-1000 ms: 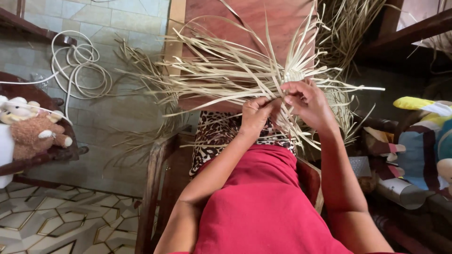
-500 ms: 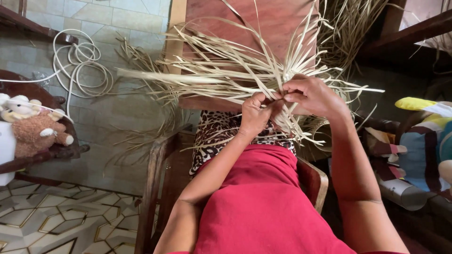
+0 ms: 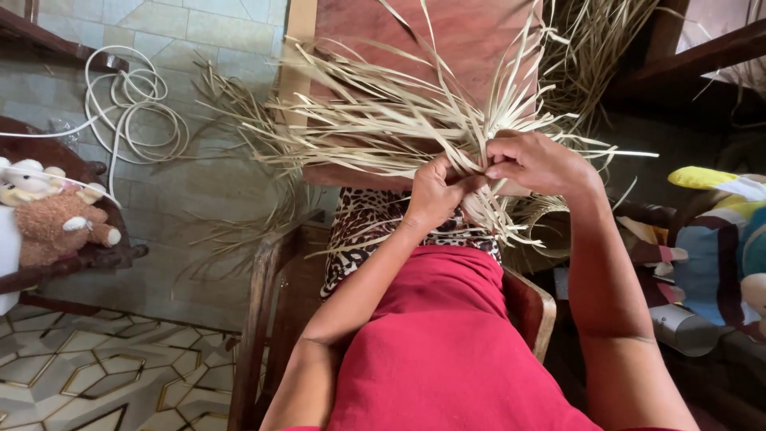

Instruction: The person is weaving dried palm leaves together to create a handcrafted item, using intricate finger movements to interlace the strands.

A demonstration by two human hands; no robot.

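Head view: two hands, left hand [image 3: 435, 194] and right hand [image 3: 538, 164], on one straw weave [image 3: 383, 120].

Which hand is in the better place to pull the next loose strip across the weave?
Likely the left hand. The long loose ends of the pale strips fan out on its side, while the right hand pinches the woven centre and seems needed to hold it steady.

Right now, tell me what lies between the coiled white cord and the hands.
In the head view, loose pale straw strips fan leftward from the left hand and right hand across the tiled floor toward the coiled white cord.
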